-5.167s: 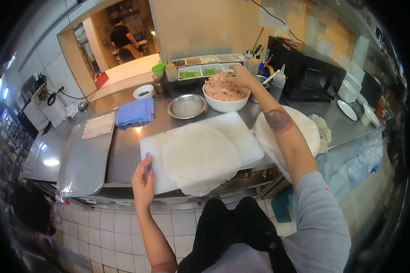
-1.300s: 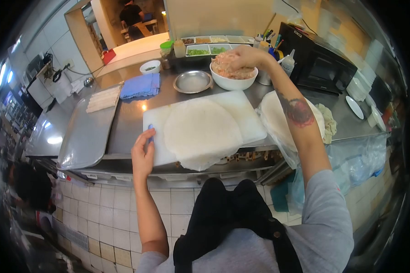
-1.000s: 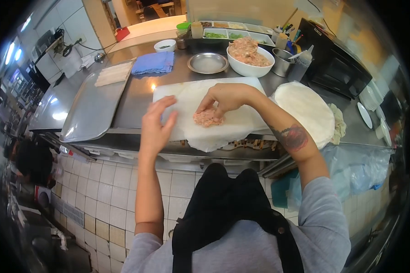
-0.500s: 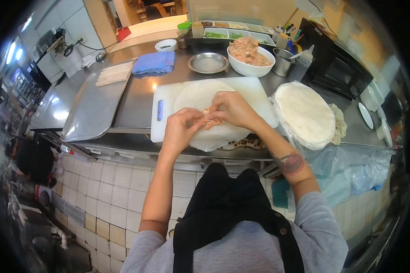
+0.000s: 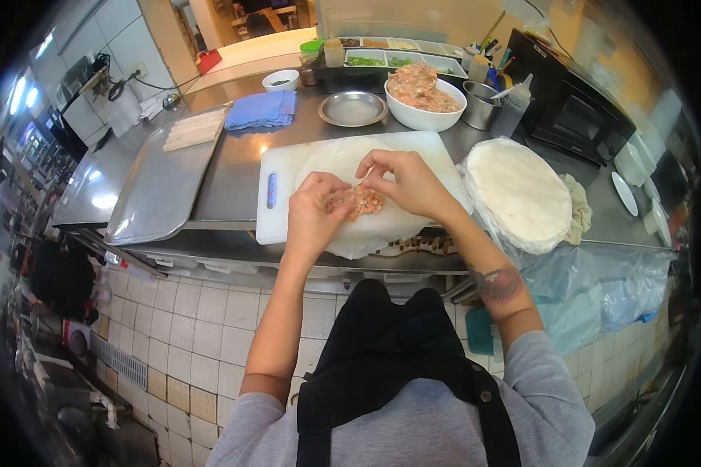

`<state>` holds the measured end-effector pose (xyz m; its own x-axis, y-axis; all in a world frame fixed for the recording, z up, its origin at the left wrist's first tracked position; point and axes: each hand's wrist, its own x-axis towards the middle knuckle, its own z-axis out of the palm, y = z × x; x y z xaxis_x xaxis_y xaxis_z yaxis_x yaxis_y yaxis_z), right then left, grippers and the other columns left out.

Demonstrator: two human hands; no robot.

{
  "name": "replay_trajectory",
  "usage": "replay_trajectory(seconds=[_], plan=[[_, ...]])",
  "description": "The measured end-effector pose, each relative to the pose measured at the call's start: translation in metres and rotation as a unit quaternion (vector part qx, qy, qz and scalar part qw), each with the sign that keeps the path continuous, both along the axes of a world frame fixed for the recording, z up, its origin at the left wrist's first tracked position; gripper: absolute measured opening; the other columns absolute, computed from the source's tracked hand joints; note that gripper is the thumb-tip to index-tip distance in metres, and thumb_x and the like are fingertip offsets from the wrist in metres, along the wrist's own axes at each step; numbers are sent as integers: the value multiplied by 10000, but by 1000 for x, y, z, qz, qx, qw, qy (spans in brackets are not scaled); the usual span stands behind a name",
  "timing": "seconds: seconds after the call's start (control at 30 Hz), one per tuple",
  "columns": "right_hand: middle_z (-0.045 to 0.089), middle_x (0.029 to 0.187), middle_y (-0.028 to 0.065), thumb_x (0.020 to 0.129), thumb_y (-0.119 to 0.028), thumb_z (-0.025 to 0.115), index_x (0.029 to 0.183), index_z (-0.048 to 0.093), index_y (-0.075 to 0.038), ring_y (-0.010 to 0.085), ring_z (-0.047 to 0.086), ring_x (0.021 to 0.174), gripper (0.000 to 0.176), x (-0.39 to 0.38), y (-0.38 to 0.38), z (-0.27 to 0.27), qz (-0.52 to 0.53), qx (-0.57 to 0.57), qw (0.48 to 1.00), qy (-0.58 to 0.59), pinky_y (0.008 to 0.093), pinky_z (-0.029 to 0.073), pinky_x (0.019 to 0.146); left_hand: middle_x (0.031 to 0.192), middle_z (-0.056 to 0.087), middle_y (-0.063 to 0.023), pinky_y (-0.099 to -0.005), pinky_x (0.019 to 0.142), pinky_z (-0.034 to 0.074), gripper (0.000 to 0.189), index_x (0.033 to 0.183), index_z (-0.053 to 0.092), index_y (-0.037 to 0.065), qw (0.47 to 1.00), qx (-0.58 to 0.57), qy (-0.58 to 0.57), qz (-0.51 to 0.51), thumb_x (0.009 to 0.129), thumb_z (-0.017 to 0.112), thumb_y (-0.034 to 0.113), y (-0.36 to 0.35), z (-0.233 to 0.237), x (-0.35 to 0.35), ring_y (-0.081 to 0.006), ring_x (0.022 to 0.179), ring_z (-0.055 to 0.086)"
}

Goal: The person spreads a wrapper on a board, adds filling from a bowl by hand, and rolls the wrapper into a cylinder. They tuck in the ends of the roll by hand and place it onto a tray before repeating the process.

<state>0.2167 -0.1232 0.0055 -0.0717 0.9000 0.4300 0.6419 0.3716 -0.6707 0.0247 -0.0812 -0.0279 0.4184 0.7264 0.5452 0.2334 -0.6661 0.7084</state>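
A clump of orange-pink meat filling (image 5: pixel 366 204) lies on a stack of thin round white wrappers (image 5: pixel 336 158). The stack rests on a white cutting board (image 5: pixel 442 159) and hangs over its near edge. My left hand (image 5: pixel 311 218) has its fingers curled around the left side of the clump. From the upper right my right hand (image 5: pixel 403 183) pinches at the clump's far edge, thumb and fingertips together. A white bowl (image 5: pixel 424 117) heaped with the same filling stands behind the board.
Rolled pieces (image 5: pixel 195 129) lie on a metal tray (image 5: pixel 152 198) at the left. Beyond the board are a blue cloth (image 5: pixel 261 109) and a metal plate (image 5: pixel 353 109). More round wrappers (image 5: pixel 518 194), partly in plastic, sit at the right, near a black microwave (image 5: pixel 572 105).
My right hand has moved slightly up, apart from my left hand. More of the filling shows between them, looking more spread out.
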Motion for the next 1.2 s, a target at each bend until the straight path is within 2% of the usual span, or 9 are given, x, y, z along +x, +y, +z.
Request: replay_trajectory(seconds=[0.1, 0.17, 0.37, 0.47, 0.8, 0.87, 0.97, 1.07, 1.2], plan=[[705, 785, 75, 792, -33, 687, 950, 652, -26, 128, 646, 720, 161, 5, 10, 1, 85, -73, 993, 33, 290, 492, 710, 1013, 683, -113, -291, 802, 514, 156, 905, 728, -2, 998, 41, -39, 8, 754, 717, -38, 1, 6, 3, -208, 929, 659], [690, 742, 55, 783, -16, 685, 985, 639, -30, 94, 612, 689, 207, 4, 17, -3, 77, -90, 992, 42, 270, 483, 668, 1051, 682, -117, -311, 867, 505, 196, 997, 706, -22, 995, -73, -41, -50, 805, 668, -28, 7, 0, 4, -210, 984, 654], [677, 709, 69, 749, 5, 698, 992, 637, -18, 149, 624, 636, 252, -1, 29, -26, 36, -57, 997, 25, 287, 493, 638, 1105, 679, -136, -309, 895, 491, 260, 1103, 671, -29, 993, -91, 19, -74, 857, 586, -36, 14, -10, 3, -214, 1015, 643], [646, 695, 46, 760, 18, 681, 1033, 611, -30, 99, 580, 659, 286, -2, 21, -17, 51, -60, 996, 28, 267, 478, 653, 1034, 690, -159, -356, 848, 522, 200, 1016, 705, 4, 997, -25, -37, -63, 851, 591, 2, 12, -11, 9, -310, 957, 654], [644, 728, 54, 765, 2, 683, 1066, 583, -52, 162, 613, 725, 322, -7, 20, -22, 51, -33, 997, 51, 297, 487, 718, 922, 706, -135, -410, 911, 447, 174, 980, 719, 24, 999, -22, 17, -42, 844, 612, 42, 7, -5, 2, -300, 924, 644], [647, 743, 62, 766, -80, 722, 1018, 598, -79, 239, 614, 754, 280, -8, 16, -29, 30, 63, 997, -23, 354, 457, 736, 1018, 697, -172, -327, 886, 489, 205, 1026, 725, 15, 998, -38, 45, -30, 836, 648, 20, 5, -3, 0, -259, 999, 654], [621, 808, 42, 777, -168, 732, 950, 625, -107, 251, 576, 845, 212, -6, 6, -30, -61, 114, 982, -138, 375, 421, 775, 1028, 703, -188, -317, 890, 492, 187, 988, 748, 44, 999, 29, 46, 5, 806, 704, 53, 7, -11, 0, -253, 1046, 651], [588, 836, 37, 786, -217, 731, 889, 647, -114, 246, 561, 880, 168, 1, 5, -38, -70, 130, 967, -205, 389, 413, 763, 1032, 705, -198, -316, 881, 502, 177, 950, 761, 66, 996, 49, 66, 13, 775, 741, 62, 10, -12, 1, -257, 1040, 662], [622, 882, 47, 805, -207, 718, 928, 677, -101, 256, 578, 898, 167, 7, 7, -34, -33, 96, 982, -162, 394, 433, 774, 910, 714, -141, -337, 899, 485, 143, 891, 756, 56, 999, -40, 19, 19, 748, 759, 60, 5, -5, 2, -253, 1010, 663]])
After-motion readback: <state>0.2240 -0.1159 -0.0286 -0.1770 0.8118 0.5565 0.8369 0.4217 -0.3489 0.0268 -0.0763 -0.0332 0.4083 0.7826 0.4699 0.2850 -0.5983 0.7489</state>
